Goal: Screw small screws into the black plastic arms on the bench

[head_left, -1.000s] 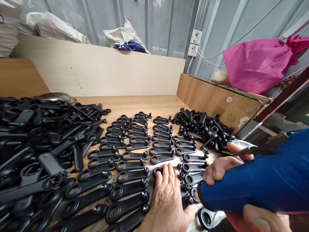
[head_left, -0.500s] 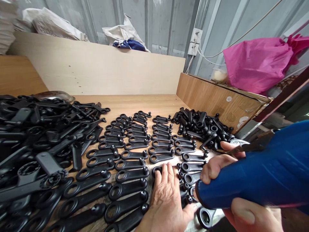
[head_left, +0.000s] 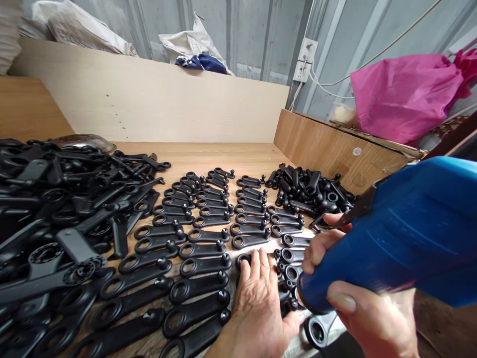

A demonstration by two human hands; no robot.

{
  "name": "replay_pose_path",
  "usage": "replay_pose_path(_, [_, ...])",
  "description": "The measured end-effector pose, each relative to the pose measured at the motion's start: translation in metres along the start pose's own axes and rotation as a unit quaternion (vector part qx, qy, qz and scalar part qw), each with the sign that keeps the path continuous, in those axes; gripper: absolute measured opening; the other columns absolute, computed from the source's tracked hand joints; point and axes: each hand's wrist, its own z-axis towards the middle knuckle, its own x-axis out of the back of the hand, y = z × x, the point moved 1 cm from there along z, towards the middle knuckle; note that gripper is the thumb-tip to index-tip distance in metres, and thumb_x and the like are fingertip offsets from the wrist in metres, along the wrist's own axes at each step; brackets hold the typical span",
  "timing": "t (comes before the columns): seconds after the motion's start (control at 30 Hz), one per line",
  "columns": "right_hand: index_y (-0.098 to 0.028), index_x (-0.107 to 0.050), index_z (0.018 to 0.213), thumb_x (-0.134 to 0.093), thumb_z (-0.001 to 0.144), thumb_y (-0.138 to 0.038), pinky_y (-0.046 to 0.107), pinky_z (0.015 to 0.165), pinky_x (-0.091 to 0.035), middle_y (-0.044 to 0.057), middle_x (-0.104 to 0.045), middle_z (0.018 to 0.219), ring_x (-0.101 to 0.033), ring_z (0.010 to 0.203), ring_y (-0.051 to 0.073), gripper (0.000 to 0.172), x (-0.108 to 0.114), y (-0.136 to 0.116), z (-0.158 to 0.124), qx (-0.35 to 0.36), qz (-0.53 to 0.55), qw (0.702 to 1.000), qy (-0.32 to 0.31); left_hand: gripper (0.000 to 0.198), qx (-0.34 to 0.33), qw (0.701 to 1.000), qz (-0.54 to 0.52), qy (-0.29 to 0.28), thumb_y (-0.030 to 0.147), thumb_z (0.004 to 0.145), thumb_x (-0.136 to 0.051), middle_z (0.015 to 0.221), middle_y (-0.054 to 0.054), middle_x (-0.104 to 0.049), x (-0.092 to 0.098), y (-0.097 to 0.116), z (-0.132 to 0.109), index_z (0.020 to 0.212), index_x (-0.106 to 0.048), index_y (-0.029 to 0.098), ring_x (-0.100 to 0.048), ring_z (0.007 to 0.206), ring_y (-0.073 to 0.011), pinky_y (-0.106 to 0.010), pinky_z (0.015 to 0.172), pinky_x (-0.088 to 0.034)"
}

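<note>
My left hand lies flat, fingers stretched out, over black plastic arms in the middle of the table. My right hand is wrapped round a thick blue tubular tool, with thumb and fingers on either side of its barrel. The tool's front end points down left at the arms beside my left thumb; what it touches there is hidden. Each black arm has a ring at one end and a ball-topped stud at the other, laid out in several columns. A ringed part lies near the front edge, below the tool.
A large heap of black arms covers the left side. A smaller heap of black parts is at the back right. A cream board and a wooden side panel bound the table. A pink bag rests at upper right.
The blue tool has swung so that its rear body stands further up and nearer, and its front end has shifted slightly left. My right hand moved with it. My left hand stays put.
</note>
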Motion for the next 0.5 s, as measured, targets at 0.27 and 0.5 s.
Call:
replay_pose_path(0.27, [-0.031,-0.048,0.112,-0.074,0.062,-0.027,0.029,0.049,-0.048,-0.001,-0.052,0.072,-0.053,0.058,0.017,0.057,-0.009,0.005,-0.005,0.024,0.017,0.999,-0.029,0.078,-0.018,0.998,0.041,0.036,0.061,0.084,-0.031,0.144,-0.021,-0.008,-0.003,-0.003,0.002,0.138,-0.024,0.005,0.001,0.133,-0.0345,-0.057,0.108,-0.009])
replay_pose_path(0.5, [-0.022,-0.061,0.092,-0.073,0.068,-0.034,0.032,0.053,-0.047,0.003,-0.058,0.074,-0.056,0.062,0.018,0.029,0.010,-0.030,-0.018,0.067,0.035,0.993,0.089,0.091,-0.010,0.998,0.060,0.003,0.068,0.080,-0.029,0.145,-0.023,-0.009,0.020,0.005,-0.005,0.137,-0.019,-0.002,-0.003,0.135,-0.0335,-0.054,0.108,-0.006])
